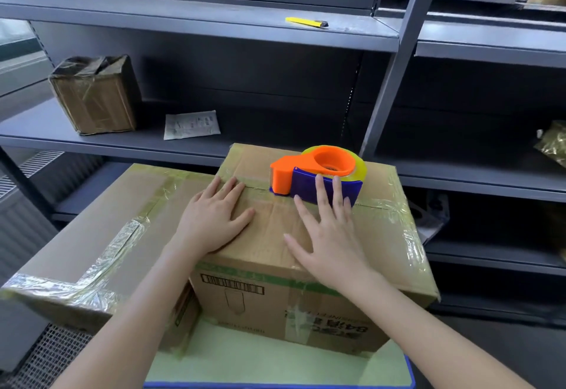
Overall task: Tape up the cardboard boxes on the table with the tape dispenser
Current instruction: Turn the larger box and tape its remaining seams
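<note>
- The cardboard box (382, 251) stands on the green table (275, 364) with its flaps down. The top seam (378, 206) runs left to right. Crinkled glossy tape covers the edges, so the flaps are probably being held shut for a strip along the seam.
- The tape dispenser (318, 171), orange with a blue handle and a yellowish roll, sits on the far half of the box top, right on the seam. Its cutter end points left, which looks like a ready start for that strip.
- The left hand (214, 217) lies palm down on the near left of the top. Its fingers (235, 188) are straight and close together, tips reaching the seam. They press the flap and grip nothing.
- The right hand (329, 235) is palm down too, its fingers (320, 192) straight and spread wide. Two tips touch the blue handle without curling round it, so the dispenser is not yet grasped.
- A second box (92, 235), already taped, lies just beside on the left.
- The shelf (183, 146) behind holds a small taped parcel (95, 94) and a paper slip (191, 123). A yellow knife (306, 22) lies one level up.
</note>
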Demonstrator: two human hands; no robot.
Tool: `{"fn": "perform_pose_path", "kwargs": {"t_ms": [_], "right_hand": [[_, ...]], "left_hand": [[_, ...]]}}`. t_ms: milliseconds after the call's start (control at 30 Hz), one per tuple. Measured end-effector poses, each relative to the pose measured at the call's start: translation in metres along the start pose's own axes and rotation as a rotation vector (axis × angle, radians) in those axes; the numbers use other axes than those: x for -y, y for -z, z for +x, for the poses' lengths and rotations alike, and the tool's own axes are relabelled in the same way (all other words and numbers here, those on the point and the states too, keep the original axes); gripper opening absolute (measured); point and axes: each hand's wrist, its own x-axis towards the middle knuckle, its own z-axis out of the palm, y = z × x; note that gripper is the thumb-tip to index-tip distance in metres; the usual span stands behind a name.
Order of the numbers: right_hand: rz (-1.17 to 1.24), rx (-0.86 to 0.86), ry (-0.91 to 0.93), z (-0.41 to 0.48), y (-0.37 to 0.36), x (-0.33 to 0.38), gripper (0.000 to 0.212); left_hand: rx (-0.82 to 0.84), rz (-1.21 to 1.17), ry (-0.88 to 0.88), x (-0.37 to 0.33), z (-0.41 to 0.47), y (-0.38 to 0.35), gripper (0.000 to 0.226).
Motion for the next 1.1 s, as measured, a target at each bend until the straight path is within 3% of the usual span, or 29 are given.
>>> {"fn": "perform_pose_path", "kwargs": {"t_ms": [67, 167, 267, 333, 400, 500, 567, 767, 900, 1000, 1100], "right_hand": [[0.083, 0.018, 0.044, -0.004, 0.007, -0.021, 0.075], [0.213, 0.042, 0.088, -0.012, 0.018, -0.058, 0.058], [0.097, -0.012, 0.113, -0.02, 0.022, -0.068, 0.061], [0.059, -0.038, 0.031, -0.025, 0.023, -0.053, 0.054], [0.084, 0.027, -0.126, -0.028, 0.021, -0.03, 0.053], [0.04, 0.202, -0.261, -0.023, 0.018, 0.01, 0.066], [-0.014, 0.233, -0.298, -0.019, 0.01, 0.026, 0.074], [-0.026, 0.193, -0.258, -0.022, 0.006, 0.018, 0.076], [0.066, 0.145, -0.134, -0.026, 0.011, -0.008, 0.088], [0.193, 0.158, 0.0, -0.02, 0.013, -0.035, 0.081], [0.302, 0.169, 0.09, -0.008, 0.013, -0.063, 0.06]], "left_hand": [[-0.017, -0.012, 0.049, -0.019, -0.015, -0.002, 0.076], [-0.03, 0.035, 0.094, -0.051, -0.049, -0.001, 0.093], [-0.145, 0.062, 0.006, -0.048, -0.057, 0.006, 0.084], [-0.235, -0.023, -0.078, -0.03, -0.041, 0.006, 0.06], [-0.221, -0.131, -0.149, -0.013, -0.018, 0.004, 0.047], [-0.127, -0.209, -0.266, -0.005, 0.011, 0.003, 0.057], [-0.042, -0.205, -0.298, -0.008, 0.021, 0.0, 0.058], [-0.084, -0.151, -0.231, -0.014, 0.014, -0.008, 0.076], [-0.225, -0.195, -0.093, -0.032, -0.012, -0.017, 0.081], [-0.276, -0.176, 0.014, -0.048, -0.032, -0.023, 0.083], [-0.229, -0.16, 0.11, -0.07, -0.049, -0.023, 0.08]]}}
